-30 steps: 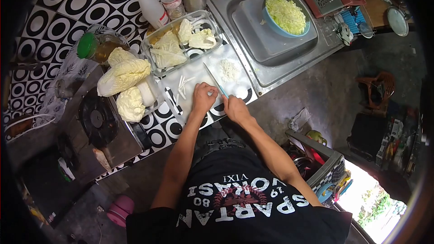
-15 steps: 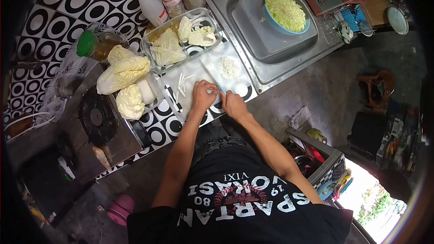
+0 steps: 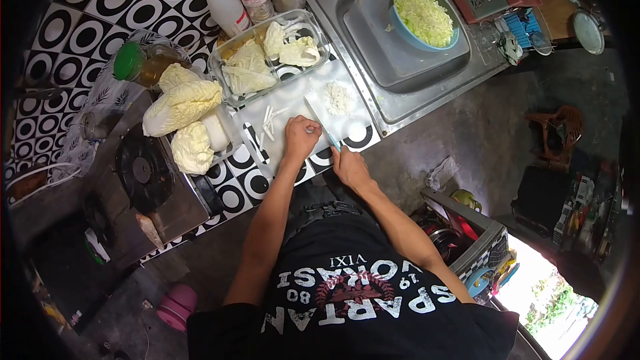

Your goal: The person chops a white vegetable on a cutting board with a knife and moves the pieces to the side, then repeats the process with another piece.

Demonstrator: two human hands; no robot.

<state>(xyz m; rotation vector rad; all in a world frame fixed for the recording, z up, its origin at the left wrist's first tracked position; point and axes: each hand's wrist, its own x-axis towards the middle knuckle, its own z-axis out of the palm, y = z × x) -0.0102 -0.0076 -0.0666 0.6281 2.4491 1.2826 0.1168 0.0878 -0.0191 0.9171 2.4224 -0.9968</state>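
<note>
My right hand (image 3: 348,165) grips the blue handle of a knife (image 3: 320,123), whose blade lies over the white cutting board (image 3: 293,97). My left hand (image 3: 301,135) is curled on the board just left of the blade, pressing down on a small white piece that its fingers mostly hide. A small heap of chopped white bits (image 3: 339,99) lies on the board beyond the blade. A few white cabbage stem strips (image 3: 269,121) lie left of my left hand.
A clear glass dish (image 3: 268,59) holds cabbage leaves. Whole cabbage pieces (image 3: 181,108) lie at the left beside a stove burner (image 3: 140,168). A blue bowl of shredded cabbage (image 3: 424,17) sits in the steel sink (image 3: 400,87). Bottles (image 3: 225,7) stand behind.
My right hand has drawn back toward me with the knife, and the blade has shifted slightly along the board. My left hand stays curled on the board.
</note>
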